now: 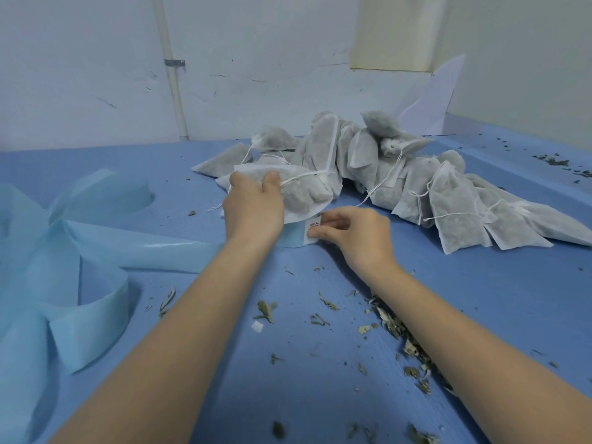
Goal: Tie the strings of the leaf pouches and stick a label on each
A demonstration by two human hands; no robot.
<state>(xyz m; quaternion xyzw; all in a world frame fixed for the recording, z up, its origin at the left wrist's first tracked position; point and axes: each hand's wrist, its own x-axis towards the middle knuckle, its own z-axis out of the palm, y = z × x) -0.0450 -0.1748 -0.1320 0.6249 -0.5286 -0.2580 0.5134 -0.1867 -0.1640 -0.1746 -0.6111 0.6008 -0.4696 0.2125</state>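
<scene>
A white mesh pouch [304,195] filled with dried leaves lies on a pale blue label roll [293,233] near the table's middle. My left hand [253,206] grips the pouch from its left side, thumb on top beside its white drawstring [299,177]. My right hand [352,233] pinches a white printed label [312,230] at the end of the roll, just below the pouch.
A heap of several filled pouches [416,174] with loose strings stretches across the back right of the blue table [320,379]. Curled strips of pale blue backing paper [73,251] lie at the left. Dried leaf crumbs [397,331] are scattered near my right forearm. Walls close off the back.
</scene>
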